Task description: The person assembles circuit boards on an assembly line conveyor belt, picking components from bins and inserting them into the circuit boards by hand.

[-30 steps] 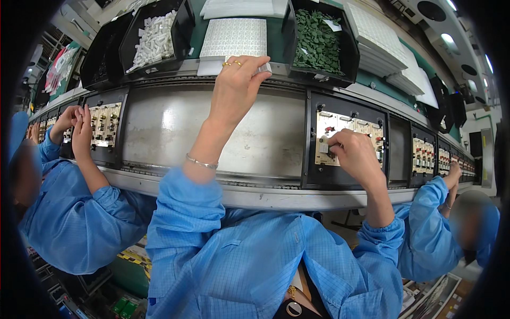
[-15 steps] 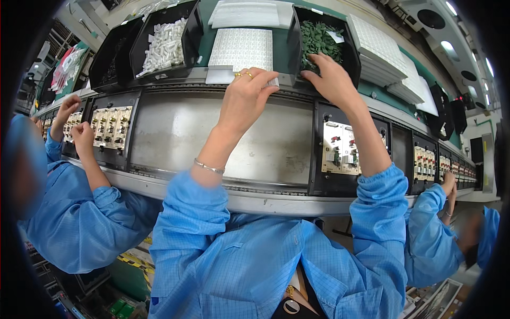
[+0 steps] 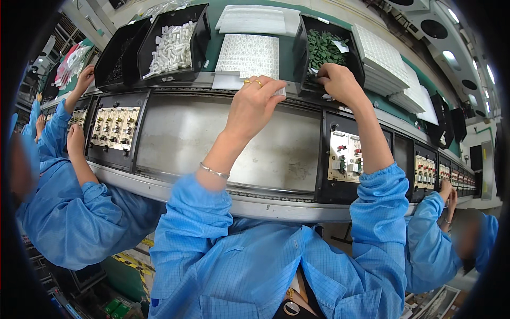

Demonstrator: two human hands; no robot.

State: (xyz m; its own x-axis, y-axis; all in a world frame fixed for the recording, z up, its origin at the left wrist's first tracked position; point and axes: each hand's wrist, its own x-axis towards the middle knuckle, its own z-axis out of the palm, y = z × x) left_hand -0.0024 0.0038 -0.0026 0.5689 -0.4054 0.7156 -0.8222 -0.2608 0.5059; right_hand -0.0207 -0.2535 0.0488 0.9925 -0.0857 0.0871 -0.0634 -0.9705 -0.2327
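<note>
Green parts (image 3: 323,49) lie heaped in a black bin (image 3: 300,53), right of a white gridded sheet (image 3: 252,53). At the bin's near edge, the right hand (image 3: 341,84) bends its fingers; whether they pinch anything, I cannot tell. The left hand (image 3: 253,110) pinches a small, pale piece (image 3: 282,91).

I have my left forearm (image 3: 236,140) slanting toward one o'clock, back of the hand up; the left grip (image 3: 254,107) sits at twelve, thumb and fingertips pinched. My right forearm (image 3: 373,133) leans toward eleven; the right grip (image 3: 341,83) is between one and two, fingers curled toward nine.
</note>
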